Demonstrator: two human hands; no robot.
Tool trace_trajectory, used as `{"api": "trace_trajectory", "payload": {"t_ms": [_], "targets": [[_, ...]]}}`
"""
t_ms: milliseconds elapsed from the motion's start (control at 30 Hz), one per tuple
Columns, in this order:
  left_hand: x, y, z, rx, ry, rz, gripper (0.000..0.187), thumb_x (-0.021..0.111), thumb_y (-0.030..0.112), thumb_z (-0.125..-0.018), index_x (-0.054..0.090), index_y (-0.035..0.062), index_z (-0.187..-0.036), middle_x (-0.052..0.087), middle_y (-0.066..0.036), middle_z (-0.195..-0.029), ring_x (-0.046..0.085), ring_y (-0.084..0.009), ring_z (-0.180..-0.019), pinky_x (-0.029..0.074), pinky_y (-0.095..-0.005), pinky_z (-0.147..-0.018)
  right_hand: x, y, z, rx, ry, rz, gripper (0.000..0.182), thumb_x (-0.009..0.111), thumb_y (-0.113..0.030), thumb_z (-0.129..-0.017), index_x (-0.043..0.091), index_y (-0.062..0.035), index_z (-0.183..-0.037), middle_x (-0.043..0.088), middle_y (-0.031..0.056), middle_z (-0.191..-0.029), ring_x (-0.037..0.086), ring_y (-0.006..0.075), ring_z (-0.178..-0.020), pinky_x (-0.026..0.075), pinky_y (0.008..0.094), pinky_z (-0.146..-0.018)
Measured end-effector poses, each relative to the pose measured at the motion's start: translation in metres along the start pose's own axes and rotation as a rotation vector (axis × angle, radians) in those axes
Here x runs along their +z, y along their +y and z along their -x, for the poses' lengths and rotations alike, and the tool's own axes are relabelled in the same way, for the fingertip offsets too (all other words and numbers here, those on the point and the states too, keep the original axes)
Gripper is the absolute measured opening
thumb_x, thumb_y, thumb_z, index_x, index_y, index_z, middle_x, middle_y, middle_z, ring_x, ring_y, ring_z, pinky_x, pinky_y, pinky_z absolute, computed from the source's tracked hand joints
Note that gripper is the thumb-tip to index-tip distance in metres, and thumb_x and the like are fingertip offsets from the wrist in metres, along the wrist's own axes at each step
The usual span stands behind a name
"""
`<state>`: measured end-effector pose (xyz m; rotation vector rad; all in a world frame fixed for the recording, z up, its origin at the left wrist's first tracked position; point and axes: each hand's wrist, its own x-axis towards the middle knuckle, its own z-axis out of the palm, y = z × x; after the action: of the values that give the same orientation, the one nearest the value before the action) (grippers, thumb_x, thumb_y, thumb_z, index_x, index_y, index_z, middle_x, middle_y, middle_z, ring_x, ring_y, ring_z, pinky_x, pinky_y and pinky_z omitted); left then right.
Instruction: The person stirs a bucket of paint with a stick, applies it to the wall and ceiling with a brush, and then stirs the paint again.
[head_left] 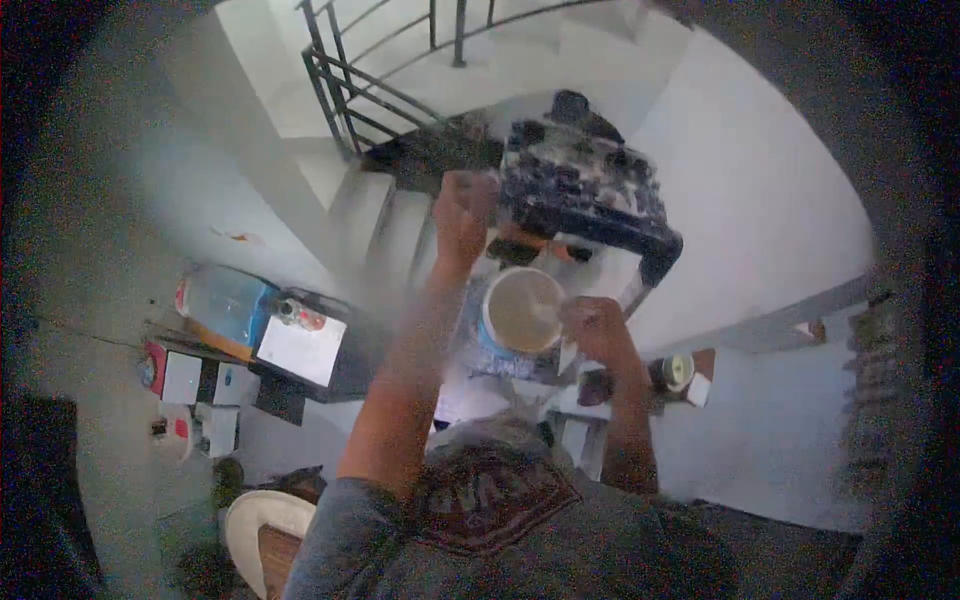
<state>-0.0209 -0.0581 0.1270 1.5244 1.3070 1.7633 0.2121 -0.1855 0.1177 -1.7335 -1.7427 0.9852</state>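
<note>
White is the rim of the bucket (487, 331), which is before my body, between my two forearms, with blue on its outer side. Inside is a pale brown content (514, 313); I think it is liquid, but the blur does not let me be sure. My right hand (597, 328) is at the right edge of this bucket with bent fingers, and just beside them a whitish thing (546, 310) shows over the content. Whether this grip is grasping it, I cannot tell. My left hand (466, 195) is higher, beside the dark frame (590, 190) with white smears; its fingers are curled, yet I cannot tell if they clench around something.

For good work at the bucket, I judge that the right wrist should be loose and its movement slow and low, so that nothing splashes over the rim. Pressing sideways on the edge could tilt the bucket. The left hand, being apart from it, gives no support, so gentle force is wiser.
</note>
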Motion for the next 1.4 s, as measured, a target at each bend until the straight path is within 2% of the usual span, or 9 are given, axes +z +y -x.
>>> {"api": "trace_trajectory", "payload": {"t_ms": [67,367,433,667,800,1067,1167,1300,1400], "targets": [[0.005,-0.021,-0.001,-0.075,-0.044,0.088,0.042,0.057,0.041,-0.093,0.052,0.0000,-0.101,0.065,-0.015,-0.085,0.063,-0.0228,-0.073,0.050,-0.0353,-0.061,0.034,0.077,-0.031,-0.467,0.051,0.126,0.028,0.061,-0.028,-0.087,0.069,-0.0015,-0.092,0.069,0.0141,-0.079,0.067,0.0246,-0.068,0.053,0.0368,-0.066],[0.011,-0.009,0.005,0.222,0.026,0.012,0.043,0.057,0.043,-0.093,0.053,0.0006,-0.099,0.063,-0.008,-0.077,0.060,-0.0136,-0.068,0.048,-0.0300,-0.058,0.116,0.152,-0.095,-0.191,-0.095,-0.005,0.026,0.063,-0.022,-0.083,0.069,0.0001,-0.096,0.068,0.0208,-0.091,0.068,0.0322,-0.084,0.054,0.0411,-0.073],[0.010,-0.005,0.004,-0.188,-0.053,0.224,0.042,0.058,0.042,-0.093,0.053,0.0005,-0.098,0.063,-0.008,-0.076,0.059,-0.0123,-0.067,0.047,-0.0287,-0.056,0.122,0.144,-0.101,-0.152,-0.101,0.160,0.028,0.063,-0.022,-0.083,0.067,0.0009,-0.098,0.067,0.0221,-0.093,0.067,0.0336,-0.086,0.054,0.0421,-0.074],[0.010,-0.005,0.004,-0.090,0.003,0.199,0.042,0.057,0.043,-0.094,0.053,0.0007,-0.097,0.062,-0.010,-0.074,0.059,-0.0125,-0.064,0.046,-0.0303,-0.052,0.167,0.192,-0.133,0.089,-0.146,0.343,0.035,0.064,-0.021,-0.082,0.061,0.0029,-0.107,0.065,0.0258,-0.098,0.065,0.0375,-0.094,0.051,0.0472,-0.079],[0.007,-0.005,0.004,-0.114,-0.060,0.166,0.044,0.056,0.044,-0.093,0.052,0.0003,-0.096,0.061,-0.010,-0.073,0.060,-0.0142,-0.064,0.046,-0.0308,-0.052,0.153,0.177,-0.133,-0.073,-0.029,0.278,0.034,0.063,-0.020,-0.083,0.062,0.0033,-0.106,0.065,0.0266,-0.097,0.064,0.0377,-0.094,0.052,0.0450,-0.080],[0.009,-0.004,0.001,0.070,0.030,-0.022,0.043,0.057,0.043,-0.093,0.050,0.0004,-0.096,0.058,-0.010,-0.072,0.058,-0.0147,-0.060,0.046,-0.0294,-0.049,0.083,0.124,-0.072,0.084,0.001,-0.573,0.029,0.062,-0.024,-0.090,0.065,0.0008,-0.104,0.071,0.0103,-0.083,0.060,0.0094,-0.060,0.047,0.0265,-0.050],[0.009,0.002,0.002,-0.095,-0.037,0.207,0.042,0.058,0.043,-0.093,0.050,0.0012,-0.096,0.059,-0.010,-0.074,0.059,-0.0137,-0.060,0.047,-0.0292,-0.048,0.069,0.119,-0.057,0.180,-0.010,-0.667,0.029,0.058,-0.023,-0.092,0.065,0.0035,-0.102,0.070,0.0120,-0.080,0.061,0.0106,-0.061,0.046,0.0230,-0.048],[0.011,0.000,0.004,-0.103,-0.038,0.236,0.041,0.057,0.042,-0.093,0.050,0.0018,-0.096,0.060,-0.010,-0.077,0.059,-0.0132,-0.061,0.048,-0.0284,-0.047,0.077,0.136,-0.060,0.122,0.006,-0.446,0.025,0.061,-0.021,-0.089,0.067,-0.0005,-0.102,0.071,0.0107,-0.081,0.060,0.0119,-0.058,0.048,0.0290,-0.050],[0.014,-0.012,0.001,-0.050,-0.027,0.110,0.039,0.050,0.041,-0.096,0.051,0.0018,-0.096,0.057,-0.011,-0.079,0.057,-0.0149,-0.060,0.048,-0.0286,-0.049,0.096,0.143,-0.075,-0.229,0.212,-0.069,0.026,0.064,-0.024,-0.087,0.069,-0.0007,-0.097,0.071,0.0153,-0.081,0.064,0.0230,-0.060,0.051,0.0374,-0.055]]}}
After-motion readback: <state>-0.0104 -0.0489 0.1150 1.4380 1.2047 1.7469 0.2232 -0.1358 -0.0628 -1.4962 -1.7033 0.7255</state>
